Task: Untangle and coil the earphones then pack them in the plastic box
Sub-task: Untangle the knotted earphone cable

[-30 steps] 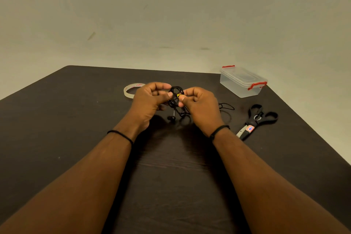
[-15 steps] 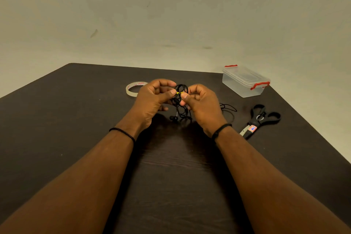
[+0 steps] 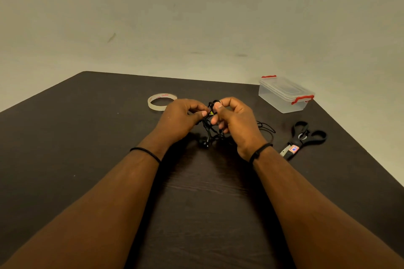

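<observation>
A roll of tape (image 3: 162, 101) lies on the left of the dark table (image 3: 65, 137). Next, the left hand (image 3: 178, 119) and right hand (image 3: 237, 121) both pinch the black earphones (image 3: 211, 132), held just above the table's middle. The wire looks light, thin and floppy, so it is best held near the knot. To the right sit the shut plastic box (image 3: 284, 96) near the far edge, and scissors (image 3: 302, 140). There is lots of room in front.

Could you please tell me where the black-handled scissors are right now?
In the head view, the black-handled scissors lie on the dark wooden table at the right, nearer than the lidded clear plastic box with red clips and beyond the right hand.
</observation>
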